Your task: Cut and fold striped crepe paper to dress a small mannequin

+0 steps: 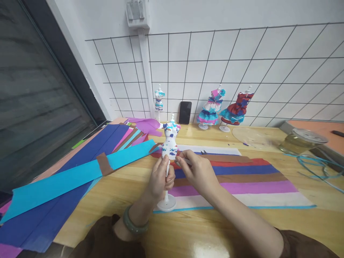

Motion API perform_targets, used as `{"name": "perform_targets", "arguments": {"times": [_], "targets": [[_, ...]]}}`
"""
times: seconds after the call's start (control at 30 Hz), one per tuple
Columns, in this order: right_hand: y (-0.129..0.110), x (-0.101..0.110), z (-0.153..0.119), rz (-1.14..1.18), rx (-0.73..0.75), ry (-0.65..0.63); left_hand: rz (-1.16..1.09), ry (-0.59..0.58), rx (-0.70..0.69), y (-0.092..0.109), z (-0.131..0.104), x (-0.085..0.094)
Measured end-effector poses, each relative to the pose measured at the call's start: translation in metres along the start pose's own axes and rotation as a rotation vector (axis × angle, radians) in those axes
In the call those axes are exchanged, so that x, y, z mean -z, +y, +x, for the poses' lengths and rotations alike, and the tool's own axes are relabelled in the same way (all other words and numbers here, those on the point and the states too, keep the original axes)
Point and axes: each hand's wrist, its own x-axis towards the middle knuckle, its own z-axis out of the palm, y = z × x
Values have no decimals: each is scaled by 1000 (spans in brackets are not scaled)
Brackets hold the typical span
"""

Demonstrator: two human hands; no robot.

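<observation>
In the head view my left hand [160,177] is wrapped round the pole of a small white dress form [170,141], just under its torso. The form stands upright with its round base low over the table, and bits of blue, red and turquoise are stuck on it. Close by the torso's lower right edge, my right hand [197,171] is closed in a pinch. A thin greyish thing shows partly between its fingers, too hidden to name. Behind that hand, the dark tips of a tool [204,152] lie on the paper strips.
Coloured crepe paper strips [242,178] lie under and right of my hands. A turquoise strip [61,179] crosses blue paper at left. Two dressed forms [211,111], a bare one [159,98] and a phone [185,112] stand at the wall. A clear jar [302,141] and cord [319,166] lie right.
</observation>
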Motion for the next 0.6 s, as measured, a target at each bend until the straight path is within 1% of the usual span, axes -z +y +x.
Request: {"name": "perform_targets", "arguments": {"times": [0.2, 0.3, 0.43, 0.6], "targets": [[-1, 3, 2, 119, -43, -34, -66, -31, 37, 0, 1, 0], [-1, 4, 2, 161, -74, -60, -81, -28, 38, 0, 0, 0], [-1, 7, 3, 161, -83, -69, -66, -4, 21, 0, 0, -1], [0, 9, 2, 163, -98, -88, -68, -4, 10, -2, 0, -1]]}}
